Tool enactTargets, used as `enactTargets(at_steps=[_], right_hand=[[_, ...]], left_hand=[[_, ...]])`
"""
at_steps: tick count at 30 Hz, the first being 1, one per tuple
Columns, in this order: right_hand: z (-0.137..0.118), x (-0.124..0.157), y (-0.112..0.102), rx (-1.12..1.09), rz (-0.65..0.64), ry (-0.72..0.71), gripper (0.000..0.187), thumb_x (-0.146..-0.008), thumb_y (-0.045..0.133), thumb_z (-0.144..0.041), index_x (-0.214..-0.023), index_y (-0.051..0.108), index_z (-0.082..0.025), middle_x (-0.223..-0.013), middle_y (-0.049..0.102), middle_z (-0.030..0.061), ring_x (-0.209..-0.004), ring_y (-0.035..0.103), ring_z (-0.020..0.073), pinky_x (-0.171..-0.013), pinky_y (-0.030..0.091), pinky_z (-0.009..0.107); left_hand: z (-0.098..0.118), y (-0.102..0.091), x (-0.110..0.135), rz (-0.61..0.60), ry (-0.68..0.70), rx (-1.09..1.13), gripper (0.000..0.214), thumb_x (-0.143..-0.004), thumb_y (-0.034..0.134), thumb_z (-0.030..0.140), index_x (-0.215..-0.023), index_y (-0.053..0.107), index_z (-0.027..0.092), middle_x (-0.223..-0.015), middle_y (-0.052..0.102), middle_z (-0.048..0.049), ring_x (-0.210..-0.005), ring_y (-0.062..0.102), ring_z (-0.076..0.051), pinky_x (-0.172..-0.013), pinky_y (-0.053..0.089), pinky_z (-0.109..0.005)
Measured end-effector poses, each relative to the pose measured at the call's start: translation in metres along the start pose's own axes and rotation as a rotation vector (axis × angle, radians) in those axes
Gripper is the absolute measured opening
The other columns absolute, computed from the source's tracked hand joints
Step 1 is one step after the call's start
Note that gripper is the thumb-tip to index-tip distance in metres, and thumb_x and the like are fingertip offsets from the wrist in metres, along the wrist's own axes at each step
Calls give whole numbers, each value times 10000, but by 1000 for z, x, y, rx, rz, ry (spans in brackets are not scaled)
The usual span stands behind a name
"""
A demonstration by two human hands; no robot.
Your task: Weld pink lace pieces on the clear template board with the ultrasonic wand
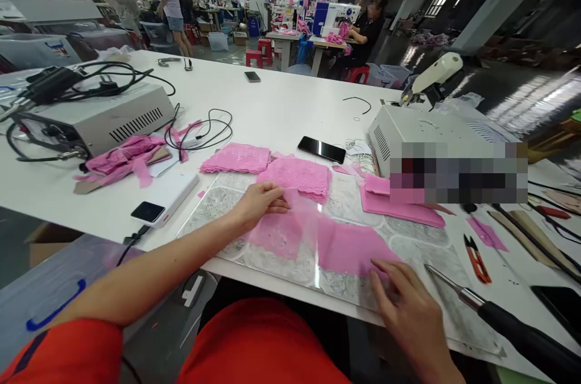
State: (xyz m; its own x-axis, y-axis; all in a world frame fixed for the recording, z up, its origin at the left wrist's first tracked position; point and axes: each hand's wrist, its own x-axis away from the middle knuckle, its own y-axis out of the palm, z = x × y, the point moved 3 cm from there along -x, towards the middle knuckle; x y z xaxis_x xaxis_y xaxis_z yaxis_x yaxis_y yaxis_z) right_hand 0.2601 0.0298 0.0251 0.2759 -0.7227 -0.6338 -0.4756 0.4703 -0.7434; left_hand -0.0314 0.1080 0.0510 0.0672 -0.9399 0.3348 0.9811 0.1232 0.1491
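The left hand [262,205] has its fingers pinching the upper edge of sheer pink fabric [279,237], which lies on a marbled board [215,197] on the white counter [281,102]. The right hand [408,302] has its fingers loosely spread, the tips at the near right corner of a denser pink panel [351,246]; whether panel and sheer fabric are joined cannot be determined. Behind the left hand are two neat stacks of pink lace, a left stack [236,158] and a right stack [297,175]; folded pink cloth [399,215] lies to the right. Assessment: work on the piece between the hands appears incomplete, as it is laid out but lies apart from both stacks. Whether the stacked pieces are finished or awaiting work cannot be established. A black-handled metal-tipped tool [512,328] lies beside the right hand, ungripped; orange thread snips [476,261] lie beyond it.
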Motion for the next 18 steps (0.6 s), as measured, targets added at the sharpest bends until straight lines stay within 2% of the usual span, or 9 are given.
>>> enactTargets(at_steps=[3,7,13,18], right_hand=[[-32,-16,18,-145,-69,-109,150,-894,536,-263,-988,635,-202,-880,681,45,-783,658,148,-701,541,260],[-62,-30,40,-186,-136,-199,137,-866,560,-224,-984,623,-193,-855,678,46,-758,653,154,-665,540,267],[-73,-36,56,-159,-190,-221,94,-868,547,-210,-915,627,-195,-812,667,38,-717,628,148,-629,510,253],[-74,-39,62,-161,-243,-220,121,-881,517,-144,-834,618,-192,-745,641,17,-666,597,122,-608,473,225]], left_hand=[[-9,-28,13,67,11,69,221,-829,689,247,-767,501,148,-672,672,-21,-634,696,-113,-665,586,-219],[-22,-52,28,97,42,95,256,-787,722,315,-800,531,145,-688,685,-24,-644,699,-120,-689,592,-237],[-36,-70,43,99,127,4,419,-688,761,498,-810,567,147,-737,703,-28,-722,714,-168,-754,600,-313],[-37,-80,46,91,247,-192,388,-755,664,536,-810,596,159,-734,708,-40,-739,708,-196,-715,594,-330]])
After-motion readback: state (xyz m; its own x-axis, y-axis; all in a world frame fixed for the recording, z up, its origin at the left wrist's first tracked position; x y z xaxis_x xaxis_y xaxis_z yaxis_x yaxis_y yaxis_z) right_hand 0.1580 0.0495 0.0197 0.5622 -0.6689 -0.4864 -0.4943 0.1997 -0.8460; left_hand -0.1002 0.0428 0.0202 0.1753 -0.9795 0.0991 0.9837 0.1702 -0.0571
